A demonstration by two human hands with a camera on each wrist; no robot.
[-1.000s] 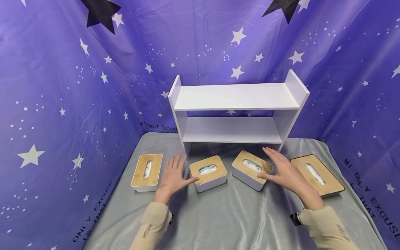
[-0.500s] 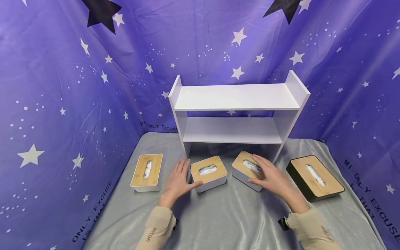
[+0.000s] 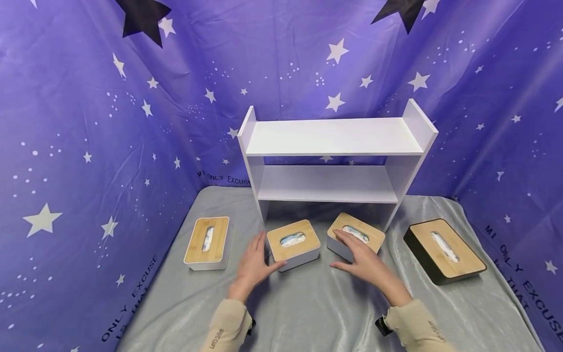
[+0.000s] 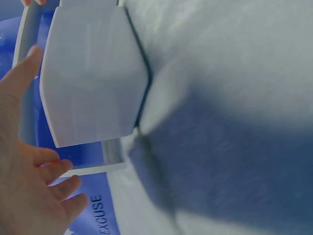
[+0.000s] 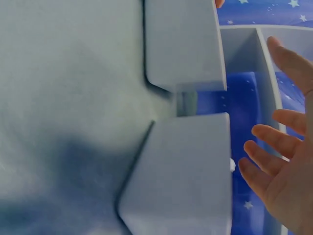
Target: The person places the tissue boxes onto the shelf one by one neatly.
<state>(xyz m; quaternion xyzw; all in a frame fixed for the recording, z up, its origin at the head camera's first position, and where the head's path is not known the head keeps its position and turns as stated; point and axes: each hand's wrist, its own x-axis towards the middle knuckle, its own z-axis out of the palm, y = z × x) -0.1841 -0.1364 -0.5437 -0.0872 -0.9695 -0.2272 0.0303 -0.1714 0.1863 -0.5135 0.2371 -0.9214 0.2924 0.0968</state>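
Observation:
Two grey tissue boxes with bamboo lids stand in the middle of the table in the head view, a centre-left tissue box [image 3: 293,239] and a centre-right tissue box [image 3: 371,237]. My left hand [image 3: 252,266] is spread at the left side of the centre-left box, thumb at its front corner. Fingers of my right hand [image 3: 362,261] reach over the front of the centre-right box, the thumb pointing into the gap between both boxes. In the left wrist view the centre-left box [image 4: 95,73] shows its plain grey side. Both hands hold nothing.
A white two-tier shelf [image 3: 330,137] stands behind the boxes. At the left sits a white tissue box [image 3: 206,242], and at the right a black-sided tissue box [image 3: 444,249]. Grey cloth [image 3: 308,313] covers the table; starry purple curtains [image 3: 110,122] surround it.
My right hand has moved left from beside the black-sided box, across the centre-right box toward its front. My left hand has shifted slightly right and nearer to me. The boxes have stayed put.

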